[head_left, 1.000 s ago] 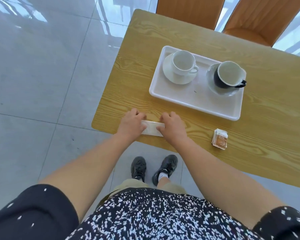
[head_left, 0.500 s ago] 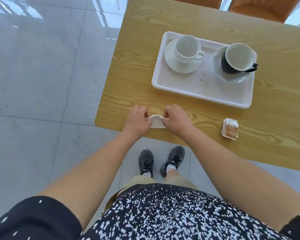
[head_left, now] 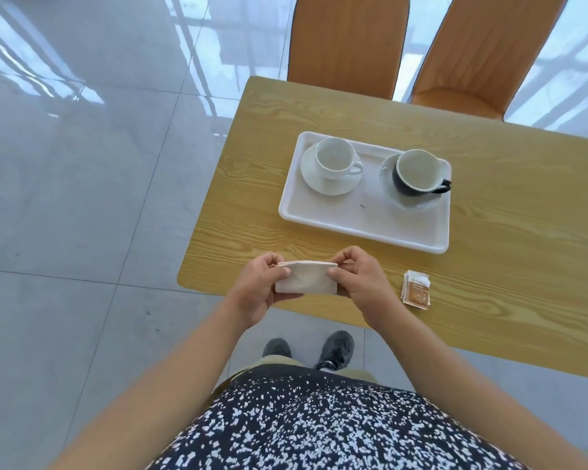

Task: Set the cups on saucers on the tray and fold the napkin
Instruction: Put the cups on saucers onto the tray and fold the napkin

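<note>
A folded white napkin is held up over the table's near edge. My left hand pinches its left end and my right hand pinches its right end. Beyond them a white tray lies on the wooden table. On the tray's left, a white cup stands on a white saucer. On its right, a black cup with a white inside stands on a clear saucer.
A small stack of orange-and-white sachets lies on the table right of my right hand. Two orange chairs stand at the table's far side. Grey tiled floor lies to the left, and my shoes show below the table edge.
The napkin was pressed flat on the table under both hands a second ago; now both hands have lifted it off the table and hold it by its ends.
</note>
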The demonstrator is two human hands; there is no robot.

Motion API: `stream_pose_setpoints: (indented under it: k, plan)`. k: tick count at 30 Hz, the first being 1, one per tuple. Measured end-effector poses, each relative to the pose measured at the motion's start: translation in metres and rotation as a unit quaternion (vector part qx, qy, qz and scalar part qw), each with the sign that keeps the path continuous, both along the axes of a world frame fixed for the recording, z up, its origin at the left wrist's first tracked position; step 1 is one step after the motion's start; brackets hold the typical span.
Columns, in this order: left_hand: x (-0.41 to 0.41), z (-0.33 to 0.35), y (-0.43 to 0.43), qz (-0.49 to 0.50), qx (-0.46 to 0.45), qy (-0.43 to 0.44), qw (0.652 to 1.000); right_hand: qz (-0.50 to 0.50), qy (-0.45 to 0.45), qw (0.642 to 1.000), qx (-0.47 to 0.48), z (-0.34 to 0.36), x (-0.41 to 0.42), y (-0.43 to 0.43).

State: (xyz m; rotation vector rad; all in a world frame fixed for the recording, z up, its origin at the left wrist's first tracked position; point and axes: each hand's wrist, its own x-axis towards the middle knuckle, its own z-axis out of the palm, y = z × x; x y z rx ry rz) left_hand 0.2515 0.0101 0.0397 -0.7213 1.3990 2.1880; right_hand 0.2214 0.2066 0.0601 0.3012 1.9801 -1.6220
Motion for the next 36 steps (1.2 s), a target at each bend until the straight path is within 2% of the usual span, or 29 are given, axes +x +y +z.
stream_pose_setpoints:
  k: [4,7,15,18,28,36]
  plan:
    - [-0.001,0.025,0.004,-0.018,0.037,0.025,0.999,-0.031,-0.013,0.995,-0.099,0.020,0.002,0.016]
    - [-0.004,0.035,0.009,-0.024,0.049,0.050,0.997,-0.035,-0.009,0.990,-0.133,0.029,0.003,0.026]
    - [-0.018,0.050,0.038,-0.008,0.078,0.064,0.995,-0.060,0.031,0.990,-0.124,0.041,-0.005,0.047]
    - [-0.024,0.056,0.051,0.001,0.107,0.047,0.993,-0.077,0.016,0.986,-0.147,0.044,-0.010,0.059]
    - [-0.038,0.064,0.084,0.001,0.113,0.061,0.992,-0.096,-0.008,0.978,-0.187,0.046,-0.029,0.093]
    - [-0.083,0.061,0.063,-0.015,0.077,0.051,0.996,-0.137,-0.057,0.966,-0.212,0.040,-0.061,0.073]
